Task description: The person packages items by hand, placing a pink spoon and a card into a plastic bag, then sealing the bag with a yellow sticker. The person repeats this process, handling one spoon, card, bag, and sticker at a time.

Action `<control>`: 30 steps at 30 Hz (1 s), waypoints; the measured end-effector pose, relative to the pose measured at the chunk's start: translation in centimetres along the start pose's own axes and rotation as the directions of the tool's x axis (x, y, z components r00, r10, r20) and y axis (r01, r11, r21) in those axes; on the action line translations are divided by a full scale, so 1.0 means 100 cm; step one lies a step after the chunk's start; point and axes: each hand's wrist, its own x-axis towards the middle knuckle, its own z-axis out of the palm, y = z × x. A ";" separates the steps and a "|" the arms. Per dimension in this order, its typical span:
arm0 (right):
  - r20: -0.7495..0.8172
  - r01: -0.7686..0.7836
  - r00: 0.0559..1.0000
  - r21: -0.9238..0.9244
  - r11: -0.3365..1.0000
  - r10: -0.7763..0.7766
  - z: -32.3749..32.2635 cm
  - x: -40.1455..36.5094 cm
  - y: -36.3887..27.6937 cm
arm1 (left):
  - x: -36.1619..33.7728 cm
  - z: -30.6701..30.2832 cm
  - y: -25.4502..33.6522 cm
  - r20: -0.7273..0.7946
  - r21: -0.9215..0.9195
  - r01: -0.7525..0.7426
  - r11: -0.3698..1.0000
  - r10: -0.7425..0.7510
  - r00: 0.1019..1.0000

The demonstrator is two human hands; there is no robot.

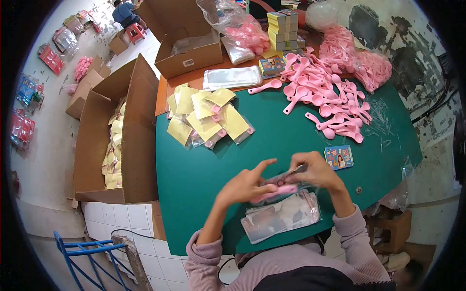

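Over the front of the green table, my left hand (245, 185) grips a clear plastic bag with a pink measuring spoon (275, 193) in it; its index finger sticks out. My right hand (316, 169) is closed at the bag's mouth, pinching a thin, card-like piece (297, 170) that is blurred and partly hidden by the fingers. Just below both hands lies a stack of clear plastic bags (279, 220). A small stack of printed blue cards (339, 157) rests to the right of my right hand.
Loose pink spoons (315, 87) are heaped at the back right. Filled packets with yellow cards (204, 116) are piled at left. A deep cardboard box (141, 140) of packets stands beside the table. Behind are more bags (232, 77), card stacks (282, 31) and an open carton (189, 60).
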 end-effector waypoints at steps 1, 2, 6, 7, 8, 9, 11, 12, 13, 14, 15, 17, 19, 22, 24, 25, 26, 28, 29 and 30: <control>-0.067 -0.011 0.998 0.100 0.995 0.017 -0.005 -0.001 0.001 | -0.002 -0.007 -0.012 0.104 -0.056 -0.063 0.996 0.069 0.992; -0.125 -0.160 0.977 0.101 0.982 0.172 -0.008 -0.002 0.003 | -0.005 -0.011 -0.016 0.119 -0.255 -0.066 0.965 0.099 0.988; -0.126 -0.168 0.969 0.300 0.939 0.213 -0.010 -0.005 -0.001 | -0.002 -0.009 -0.027 0.077 -0.429 -0.019 0.903 0.057 0.995; -0.125 -0.167 0.969 0.299 0.939 0.212 -0.011 -0.008 0.000 | -0.001 -0.008 -0.028 0.103 -0.470 0.014 0.882 0.039 0.994; -0.058 -0.215 0.966 0.365 0.906 0.252 -0.015 -0.013 0.003 | -0.001 -0.007 -0.028 0.129 -0.511 0.046 0.859 0.024 0.991; 0.011 -0.264 0.958 0.425 0.866 0.287 -0.017 -0.016 0.004 | 0.000 -0.007 -0.028 0.129 -0.511 0.044 0.859 0.026 0.991; -0.031 -0.221 0.967 0.384 0.896 0.252 -0.017 -0.017 0.005 | -0.001 -0.005 -0.026 0.177 -0.556 0.057 0.829 0.052 0.983; -0.113 -0.127 0.980 0.284 0.950 0.164 -0.016 -0.015 0.010 | 0.000 -0.002 -0.025 0.180 -0.554 0.057 0.830 0.052 0.982; -0.183 -0.034 0.981 0.174 0.984 0.067 -0.016 -0.013 0.011 | 0.002 0.004 -0.024 0.024 -0.441 -0.056 0.896 0.074 0.997; -0.185 -0.032 0.981 0.176 0.984 0.065 -0.018 -0.011 0.008 | 0.005 0.010 -0.024 -0.129 -0.303 -0.150 0.941 0.115 0.985; -0.310 -0.060 0.948 0.057 0.997 0.075 -0.018 -0.007 -0.001 | 0.009 0.016 -0.026 -0.127 -0.300 -0.147 0.943 0.113 0.985; -0.431 -0.105 0.900 -0.054 0.993 0.072 -0.010 -0.001 -0.007 | 0.017 0.030 -0.029 -0.259 -0.633 -0.006 0.774 -0.204 0.944; -0.433 0.135 0.870 -0.246 0.960 -0.234 -0.001 0.009 -0.006 | 0.012 0.031 -0.016 -0.147 -0.761 0.023 0.649 -0.206 0.968; -0.176 0.200 0.947 -0.336 0.920 -0.270 0.012 0.001 -0.004 | 0.007 0.032 -0.009 -0.033 -0.884 0.097 0.458 -0.267 0.963; -0.074 0.207 0.963 -0.423 0.882 -0.261 0.020 -0.004 0.000 | 0.005 0.035 -0.012 -0.042 -0.857 0.111 0.503 -0.283 0.958; -0.074 0.202 0.964 -0.422 0.884 -0.256 0.022 -0.004 0.002 | 0.004 0.036 -0.014 -0.054 -0.827 0.123 0.549 -0.295 0.954; -0.058 0.212 0.961 -0.472 0.856 -0.269 0.024 -0.004 0.005 | 0.004 0.037 -0.013 -0.050 -0.828 0.125 0.547 -0.295 0.954; -0.042 0.220 0.958 -0.521 0.825 -0.282 0.027 -0.002 0.008 | 0.004 0.037 -0.011 -0.033 -0.810 0.131 0.572 -0.268 0.963; -0.029 0.225 0.958 -0.544 0.808 -0.286 0.028 -0.001 0.009 | 0.004 0.038 -0.013 -0.033 -0.810 0.131 0.572 -0.267 0.963; -0.016 0.231 0.957 -0.566 0.792 -0.290 0.029 0.001 0.010 | 0.005 0.039 -0.015 -0.039 -0.796 0.136 0.589 -0.274 0.961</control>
